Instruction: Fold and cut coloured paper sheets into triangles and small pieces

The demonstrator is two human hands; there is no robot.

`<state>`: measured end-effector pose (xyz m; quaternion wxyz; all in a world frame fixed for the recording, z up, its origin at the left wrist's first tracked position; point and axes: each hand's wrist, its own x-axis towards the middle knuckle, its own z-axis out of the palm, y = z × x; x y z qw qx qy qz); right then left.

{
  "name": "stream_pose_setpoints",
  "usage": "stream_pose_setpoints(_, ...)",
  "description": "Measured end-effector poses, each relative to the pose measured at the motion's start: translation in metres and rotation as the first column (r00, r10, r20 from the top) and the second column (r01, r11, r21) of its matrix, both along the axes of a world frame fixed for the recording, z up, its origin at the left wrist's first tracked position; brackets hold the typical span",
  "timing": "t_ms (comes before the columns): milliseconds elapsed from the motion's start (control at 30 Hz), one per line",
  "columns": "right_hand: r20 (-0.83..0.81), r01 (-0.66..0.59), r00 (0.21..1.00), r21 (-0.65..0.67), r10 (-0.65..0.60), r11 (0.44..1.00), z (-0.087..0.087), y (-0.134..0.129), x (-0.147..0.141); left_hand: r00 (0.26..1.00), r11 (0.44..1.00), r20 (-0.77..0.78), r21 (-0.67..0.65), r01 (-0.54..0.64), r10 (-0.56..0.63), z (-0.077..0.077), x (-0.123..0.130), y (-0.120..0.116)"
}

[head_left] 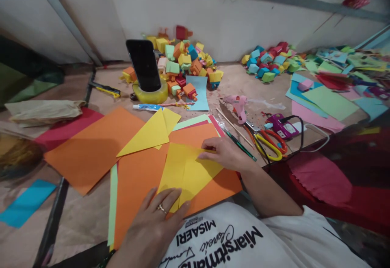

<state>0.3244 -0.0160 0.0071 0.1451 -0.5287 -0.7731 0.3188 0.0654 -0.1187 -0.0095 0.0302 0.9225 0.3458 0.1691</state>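
A yellow sheet of paper (195, 168) with a crease lies on an orange sheet (138, 195) in front of me. My left hand (161, 207), with a ring on one finger, rests spread over the yellow sheet's near edge. At the sheet's far right edge, my right hand (224, 152) has its thumb and fingers pinched on the paper. Beyond my left hand is another yellow piece (149, 131), folded into a pointed shape. Green and red sheets show from under the orange one.
A phone (144, 64) stands in a tape roll (151, 94). Several small paper cubes (179, 60) are heaped behind it. To the right are a pink glue gun (239, 105), scissors (268, 144), a green pen (240, 144) and a purple device (282, 126). A yellow cutter (106, 90) lies left.
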Motion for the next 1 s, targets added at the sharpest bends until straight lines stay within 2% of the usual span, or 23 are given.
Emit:
stream_pose_setpoints(100, -0.158, 0.038, 0.986, -0.068, -0.048, 0.997, -0.005, 0.0, 0.002, 0.999, 1.0, -0.019, -0.005, -0.03, 0.029, -0.003, 0.0, -0.003)
stream_pose_setpoints(200, -0.204, 0.083, 0.974, -0.094, -0.101, 0.992, -0.01, 0.0, 0.004, 0.995, 0.995, -0.016, 0.002, -0.095, 0.095, -0.005, 0.003, -0.005)
stream_pose_setpoints(367, -0.158, 0.107, 0.981, -0.023, -0.11, 0.994, -0.013, 0.002, 0.005, 0.987, 0.985, 0.06, 0.076, -0.152, 0.148, -0.006, 0.008, -0.002)
stream_pose_setpoints(467, -0.112, 0.123, 0.986, 0.001, -0.122, 0.992, -0.012, 0.002, 0.002, 0.992, 0.985, 0.052, 0.125, -0.117, 0.111, -0.006, 0.007, 0.004)
stream_pose_setpoints(567, -0.037, 0.173, 0.984, 0.007, -0.173, 0.985, -0.009, 0.0, -0.002, 0.996, 0.991, 0.011, 0.101, -0.084, 0.083, -0.005, 0.006, 0.008)
stream_pose_setpoints(700, 0.083, 0.188, 0.977, 0.099, -0.196, 0.977, -0.004, -0.003, -0.005, 0.994, 0.992, 0.007, 0.066, -0.105, 0.105, -0.005, 0.01, 0.007)
stream_pose_setpoints(800, 0.154, 0.102, 0.978, 0.221, -0.138, 0.97, -0.001, -0.003, -0.006, 0.99, 0.989, -0.003, 0.04, -0.143, 0.143, -0.006, 0.013, 0.004)
stream_pose_setpoints(867, 0.212, -0.023, 0.976, 0.333, -0.051, 0.943, -0.001, -0.005, -0.007, 0.988, 0.988, -0.023, 0.023, -0.15, 0.151, -0.006, 0.013, 0.004)
stream_pose_setpoints(1000, 0.352, -0.349, 0.916, 0.459, 0.193, 0.817, -0.006, -0.013, -0.01, 0.994, 0.995, -0.05, 0.009, -0.097, 0.098, -0.005, 0.007, 0.008)
